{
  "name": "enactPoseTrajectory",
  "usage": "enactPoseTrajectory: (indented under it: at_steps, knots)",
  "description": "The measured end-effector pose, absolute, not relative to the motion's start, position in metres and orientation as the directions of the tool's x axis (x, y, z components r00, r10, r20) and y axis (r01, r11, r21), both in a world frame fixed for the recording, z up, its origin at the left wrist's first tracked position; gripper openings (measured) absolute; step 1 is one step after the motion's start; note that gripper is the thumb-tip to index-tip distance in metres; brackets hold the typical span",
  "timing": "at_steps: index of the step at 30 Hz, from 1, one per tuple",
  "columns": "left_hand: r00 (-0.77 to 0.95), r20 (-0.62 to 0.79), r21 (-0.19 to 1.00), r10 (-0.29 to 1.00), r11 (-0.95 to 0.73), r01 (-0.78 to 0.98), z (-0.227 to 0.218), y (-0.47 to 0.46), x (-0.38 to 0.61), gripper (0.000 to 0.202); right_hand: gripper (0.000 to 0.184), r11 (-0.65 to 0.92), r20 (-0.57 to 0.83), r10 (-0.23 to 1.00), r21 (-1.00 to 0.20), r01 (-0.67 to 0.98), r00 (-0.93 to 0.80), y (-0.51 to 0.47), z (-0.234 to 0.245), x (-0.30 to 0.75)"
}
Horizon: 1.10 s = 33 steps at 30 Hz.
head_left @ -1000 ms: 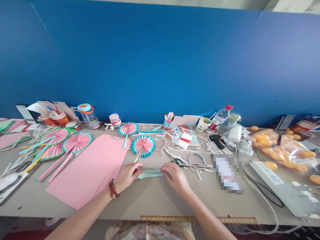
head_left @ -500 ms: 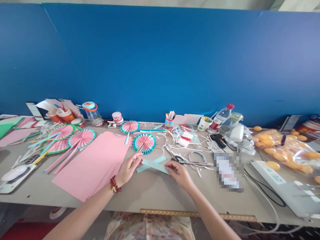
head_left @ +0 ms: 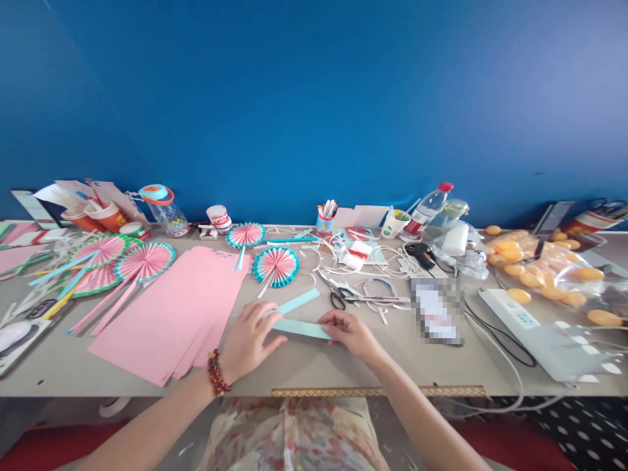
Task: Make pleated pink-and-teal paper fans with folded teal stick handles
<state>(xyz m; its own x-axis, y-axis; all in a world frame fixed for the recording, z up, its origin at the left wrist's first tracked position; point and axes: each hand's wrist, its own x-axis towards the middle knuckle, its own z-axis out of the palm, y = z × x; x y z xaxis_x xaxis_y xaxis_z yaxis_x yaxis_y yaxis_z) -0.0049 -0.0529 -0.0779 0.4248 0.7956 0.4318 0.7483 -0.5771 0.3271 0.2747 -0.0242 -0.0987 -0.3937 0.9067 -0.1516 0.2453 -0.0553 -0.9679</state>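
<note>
A pale green paper strip lies nearly level just above or on the tabletop; I cannot tell which. My right hand pinches its right end between thumb and fingers. Over the left end, my left hand has its fingers spread and thumb apart, with the fingertips at or just above the paper. A second pale green strip lies slanted behind the first, its left end hidden by my left hand. Behind these sits a pleated pink paper fan with a blue edge.
Pink paper sheets lie left of my left hand. Scissors and white cords are beyond my right hand. Further right are a power strip and a bag of orange balls. A bottle stands at the back.
My left hand has gone from pinching the front strip's left end to spread fingers over it. My right hand keeps its pinch. The view has tipped down slightly.
</note>
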Motion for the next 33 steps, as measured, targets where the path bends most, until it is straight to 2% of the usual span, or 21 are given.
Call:
enactPoseTrajectory:
  at_steps: [1, 3, 5, 7, 9, 11, 13, 15, 18, 23, 33]
  knots:
    - [0.517, 0.429, 0.227, 0.741, -0.642, 0.732, -0.076, -0.055, -0.001, 0.026, 0.036, -0.053, -0.155, 0.902, -0.966, 0.253, -0.403, -0.024, -0.098, 0.274]
    - [0.615, 0.401, 0.111, 0.679, -0.702, 0.703, -0.076, -0.056, 0.005, 0.012, 0.034, -0.037, -0.154, 0.898, -0.960, 0.278, -0.412, -0.025, -0.095, 0.274]
    - [0.647, 0.356, 0.079, 0.674, -0.712, 0.697, -0.080, -0.055, 0.008, 0.011, 0.030, -0.008, -0.135, 0.911, -0.950, 0.312, -0.389, -0.028, -0.090, 0.274]
    - [0.652, 0.306, 0.088, 0.693, -0.703, 0.706, -0.085, -0.054, 0.008, 0.016, 0.023, 0.139, -0.018, 0.931, -0.906, 0.399, -0.364, -0.035, -0.084, 0.273]
    - [0.660, 0.256, 0.107, 0.706, -0.699, 0.707, -0.090, -0.055, 0.008, 0.019, 0.017, 0.411, 0.184, 0.884, -0.742, 0.530, -0.429, -0.044, -0.079, 0.269]
    - [0.661, 0.221, 0.141, 0.717, -0.694, 0.706, -0.093, -0.058, 0.009, 0.020, 0.016, 0.597, 0.267, 0.791, -0.535, 0.598, -0.551, -0.053, -0.078, 0.263]
    - [0.646, 0.210, 0.184, 0.734, -0.678, 0.711, -0.095, -0.061, 0.010, 0.021, 0.011, 0.654, 0.249, 0.751, -0.405, 0.639, -0.611, -0.059, -0.083, 0.257]
    - [0.625, 0.216, 0.225, 0.750, -0.661, 0.716, -0.094, -0.063, 0.010, 0.022, 0.008, 0.665, 0.234, 0.744, -0.349, 0.660, -0.626, -0.062, -0.090, 0.254]
    - [0.605, 0.220, 0.285, 0.765, -0.644, 0.710, -0.093, -0.063, 0.011, 0.023, 0.016, 0.666, 0.250, 0.744, -0.349, 0.659, -0.620, -0.062, -0.098, 0.253]
    - [0.551, 0.205, 0.399, 0.809, -0.583, 0.708, -0.093, -0.062, 0.009, 0.018, 0.018, 0.608, 0.250, 0.789, -0.441, 0.660, -0.561, -0.063, -0.098, 0.256]
    - [0.474, 0.175, 0.476, 0.863, -0.496, 0.727, -0.095, -0.061, 0.008, 0.015, 0.015, 0.456, 0.185, 0.886, -0.518, 0.724, -0.426, -0.069, -0.093, 0.254]
